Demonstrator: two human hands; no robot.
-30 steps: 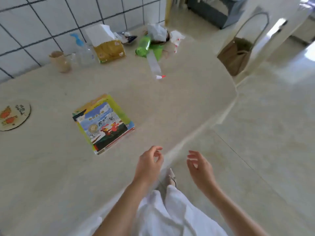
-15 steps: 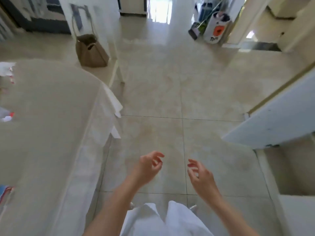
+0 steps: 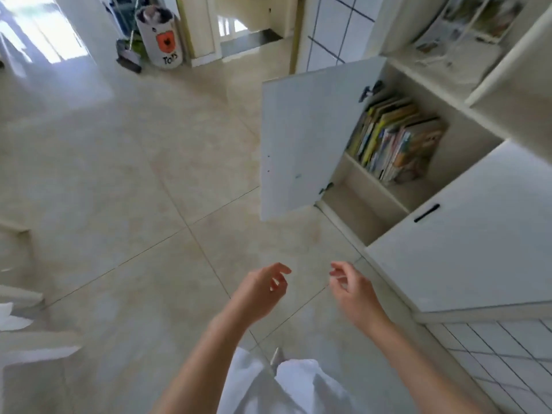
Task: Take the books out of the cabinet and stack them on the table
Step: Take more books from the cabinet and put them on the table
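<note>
A white cabinet (image 3: 466, 243) stands at the right with its left door (image 3: 301, 141) swung open. Inside, a row of several colourful books (image 3: 394, 141) leans on a shelf. My left hand (image 3: 263, 289) and my right hand (image 3: 351, 285) hang in front of me over the tiled floor, below and left of the opening. Both are empty, with fingers loosely curled. The table and the stacked books are out of view, apart from a pale table corner (image 3: 27, 351) at the lower left.
The cabinet's right door (image 3: 478, 234) is closed, with a black handle. A white bin (image 3: 162, 40) and a broom head (image 3: 128, 59) stand at the far wall. Papers lie on the cabinet's upper shelf (image 3: 466, 25). Open tiled floor lies between me and the cabinet.
The view has swung right, from the table with the stacked books, across the floor, to the open cabinet. Both hands stay empty and held in front of me.
</note>
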